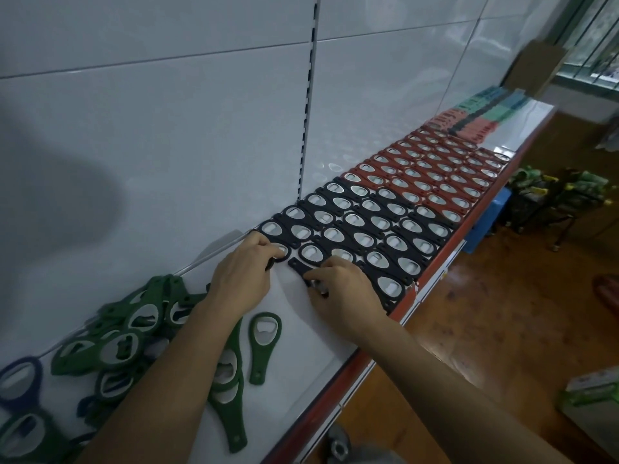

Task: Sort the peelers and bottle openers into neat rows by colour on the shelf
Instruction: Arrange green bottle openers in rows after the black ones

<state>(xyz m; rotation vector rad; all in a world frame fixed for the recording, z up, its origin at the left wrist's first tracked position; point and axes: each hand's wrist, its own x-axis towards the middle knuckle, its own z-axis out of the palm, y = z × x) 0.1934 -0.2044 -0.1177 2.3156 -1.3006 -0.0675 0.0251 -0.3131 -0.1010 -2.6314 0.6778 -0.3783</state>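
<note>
Left hand (246,274) curls its grip around a black bottle opener (280,253) at the back row's near end. Right hand (341,291) pinches a second black opener (299,265) just beside it. Black rows (368,226), then red rows (435,175), cover the shelf (301,329). Loose green openers (134,329) lie to the left. A careless nudge could skew neighbouring rows. No container holds any.

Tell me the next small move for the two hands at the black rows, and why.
Probably nudge both held openers snug against the black rows. The left hand pinches the back black opener and the right hand grips the front black opener, both at the rows' near, unfinished end.
</note>
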